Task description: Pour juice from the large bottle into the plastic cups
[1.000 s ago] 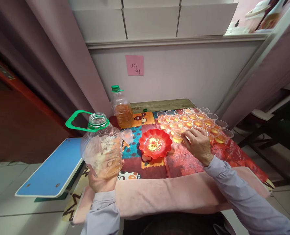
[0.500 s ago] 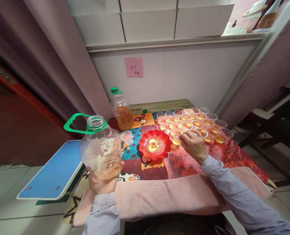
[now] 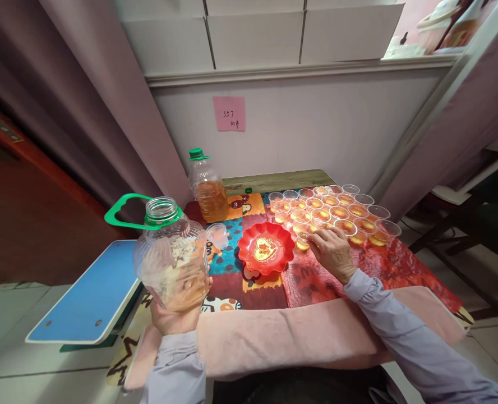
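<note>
In the head view, my left hand [image 3: 177,321] supports a clear plastic jug [image 3: 160,252] from below, its palm and fingers around the base. The jug is uncapped, with a green handle ring at its neck and a little amber liquid low inside. My right hand [image 3: 332,255] is closed at the near edge of a group of clear plastic cups, its fingertips on the rim of one plastic cup [image 3: 301,243]. That cup holds some amber liquid, and part of it is behind the fingers. Many of the other cups [image 3: 321,216] also contain amber liquid.
A red scalloped plate [image 3: 244,261] sits mid-table. Behind it stand a capped jug [image 3: 210,199] of amber liquid and some empty-looking clear cups [image 3: 217,235]. A green cap [image 3: 249,191] lies at the back. A pink towel [image 3: 282,336] covers the near edge; a blue stool [image 3: 89,297] stands left.
The held jug has shifted very slightly left in view. My right hand has moved slightly left and down at the same cup. The cups and plate stay where they were.
</note>
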The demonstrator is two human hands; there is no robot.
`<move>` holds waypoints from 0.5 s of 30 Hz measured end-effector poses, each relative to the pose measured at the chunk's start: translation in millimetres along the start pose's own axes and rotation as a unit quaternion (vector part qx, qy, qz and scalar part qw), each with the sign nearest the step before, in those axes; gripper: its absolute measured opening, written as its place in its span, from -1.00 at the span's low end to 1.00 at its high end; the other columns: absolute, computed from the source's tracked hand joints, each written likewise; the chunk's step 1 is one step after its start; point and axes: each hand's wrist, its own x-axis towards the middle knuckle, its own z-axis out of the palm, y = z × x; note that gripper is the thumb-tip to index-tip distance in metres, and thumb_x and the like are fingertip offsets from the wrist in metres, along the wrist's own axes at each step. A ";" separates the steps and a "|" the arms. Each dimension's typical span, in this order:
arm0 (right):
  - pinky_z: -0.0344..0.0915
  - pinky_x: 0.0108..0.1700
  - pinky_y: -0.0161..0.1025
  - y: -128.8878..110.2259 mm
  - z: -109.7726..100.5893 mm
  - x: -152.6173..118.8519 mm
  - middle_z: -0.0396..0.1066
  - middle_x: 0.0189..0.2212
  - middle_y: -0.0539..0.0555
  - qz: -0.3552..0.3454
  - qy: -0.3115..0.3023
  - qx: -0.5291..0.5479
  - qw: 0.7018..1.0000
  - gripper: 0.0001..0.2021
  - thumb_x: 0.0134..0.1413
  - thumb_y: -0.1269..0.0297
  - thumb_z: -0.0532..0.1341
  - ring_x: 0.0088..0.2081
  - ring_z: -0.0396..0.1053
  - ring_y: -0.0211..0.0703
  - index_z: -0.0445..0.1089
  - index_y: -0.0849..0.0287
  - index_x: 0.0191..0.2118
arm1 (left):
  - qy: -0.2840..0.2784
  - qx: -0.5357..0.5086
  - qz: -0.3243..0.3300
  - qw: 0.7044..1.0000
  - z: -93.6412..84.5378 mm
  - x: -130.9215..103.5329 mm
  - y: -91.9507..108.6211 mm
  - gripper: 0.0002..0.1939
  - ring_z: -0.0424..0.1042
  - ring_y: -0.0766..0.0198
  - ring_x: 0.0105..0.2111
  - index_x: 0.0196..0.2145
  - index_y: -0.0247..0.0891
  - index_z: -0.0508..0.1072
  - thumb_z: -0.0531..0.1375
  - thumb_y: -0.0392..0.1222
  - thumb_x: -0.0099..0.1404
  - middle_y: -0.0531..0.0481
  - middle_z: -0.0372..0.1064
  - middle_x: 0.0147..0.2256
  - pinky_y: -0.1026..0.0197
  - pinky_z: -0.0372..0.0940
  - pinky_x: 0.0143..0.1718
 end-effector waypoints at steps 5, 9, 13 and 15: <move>0.23 0.11 -0.05 -7.0 -18.7 9.4 0.69 -0.15 0.11 -0.003 -0.016 0.041 0.999 -0.86 0.49 0.24 0.28 -0.16 0.52 -0.04 0.60 0.11 -0.08 | -0.068 -0.042 0.014 0.997 -3.0 -0.7 -7.8 -0.02 0.39 -0.56 0.31 0.60 -0.04 0.04 0.13 0.42 0.39 -0.45 0.31 0.41 -0.56 0.48 0.08; 0.30 0.03 -0.08 -26.4 -32.6 33.8 0.68 -0.12 0.11 0.000 0.001 0.112 0.994 -0.83 0.48 0.16 0.30 -0.14 0.55 -0.03 0.61 0.10 -0.10 | -0.045 -0.029 -0.013 0.998 -6.5 -2.5 -5.5 -0.05 0.42 -0.55 0.30 0.49 -0.16 0.29 0.17 0.44 0.34 -0.46 0.40 0.35 -0.55 0.45 0.14; 0.32 -0.12 -0.15 -64.2 -23.9 72.3 0.67 -0.16 0.09 0.006 -0.013 0.198 0.980 -0.80 0.51 0.19 0.26 -0.20 0.54 -0.09 0.63 0.07 -0.13 | 0.023 -0.001 0.016 1.000 -3.5 -6.1 -4.1 -0.13 0.48 -0.53 0.24 0.43 -0.15 0.37 0.20 0.41 0.34 -0.43 0.46 0.30 -0.54 0.48 0.05; 0.31 -0.14 -0.17 -89.0 -12.2 94.7 0.67 -0.17 0.10 -0.001 -0.055 0.230 0.972 -0.78 0.53 0.20 0.24 -0.21 0.54 -0.09 0.65 0.05 -0.12 | 0.049 0.006 0.020 0.999 1.1 -7.7 -4.5 -0.16 0.49 -0.52 0.24 0.43 -0.12 0.37 0.19 0.40 0.36 -0.41 0.45 0.31 -0.53 0.49 0.02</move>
